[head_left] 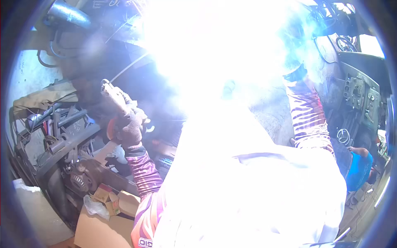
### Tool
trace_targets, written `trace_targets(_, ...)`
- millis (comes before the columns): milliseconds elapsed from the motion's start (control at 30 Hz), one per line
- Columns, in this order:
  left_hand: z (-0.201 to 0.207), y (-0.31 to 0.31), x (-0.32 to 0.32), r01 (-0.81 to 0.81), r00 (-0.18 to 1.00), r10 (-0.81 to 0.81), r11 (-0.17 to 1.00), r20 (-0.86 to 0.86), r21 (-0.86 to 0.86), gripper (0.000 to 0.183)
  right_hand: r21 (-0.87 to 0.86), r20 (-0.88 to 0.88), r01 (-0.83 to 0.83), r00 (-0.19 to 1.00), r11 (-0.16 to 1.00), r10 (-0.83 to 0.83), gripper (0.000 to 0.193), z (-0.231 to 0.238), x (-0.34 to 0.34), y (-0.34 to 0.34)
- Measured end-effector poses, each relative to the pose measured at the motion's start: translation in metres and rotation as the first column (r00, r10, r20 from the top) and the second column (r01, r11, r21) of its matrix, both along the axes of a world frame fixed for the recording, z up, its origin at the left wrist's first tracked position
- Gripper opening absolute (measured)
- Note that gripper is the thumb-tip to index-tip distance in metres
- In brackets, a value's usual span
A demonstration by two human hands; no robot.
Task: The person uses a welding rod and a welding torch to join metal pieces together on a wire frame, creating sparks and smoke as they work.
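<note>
My left hand [133, 126], in a dark work glove, is closed around a welding electrode holder [113, 97]. A thin welding rod [128, 67] sticks out of the holder's jaws and slants up to the right into a blinding white glare [223, 45]. That glare washes out whatever the rod's tip meets. My right arm, in a striped purple sleeve [308, 111], reaches forward to the right side of the glare. Only the dark cuff [295, 73] at its wrist shows; the fingers of my right hand are lost in light and bluish smoke.
Metal bars and scrap [70, 132] crowd the left side. An open cardboard box [103, 227] with small cartons and plastic lies at lower left. On the right stand a machine panel [364, 97] with dials and a person in a blue shirt [359, 169]. Cables [326, 49] hang at upper right.
</note>
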State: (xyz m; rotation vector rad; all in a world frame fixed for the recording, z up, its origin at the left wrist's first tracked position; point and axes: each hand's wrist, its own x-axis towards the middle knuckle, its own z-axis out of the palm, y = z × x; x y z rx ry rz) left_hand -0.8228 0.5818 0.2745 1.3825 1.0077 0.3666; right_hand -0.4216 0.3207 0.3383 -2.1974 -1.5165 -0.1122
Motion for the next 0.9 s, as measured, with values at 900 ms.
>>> trace_targets(900,-0.006,0.004,-0.011,0.073,0.997,-0.073,0.997,-0.005,0.005,0.015,-0.033,-0.187,0.133,0.973,0.991,-0.137,0.029,0.018,-0.021,0.008)
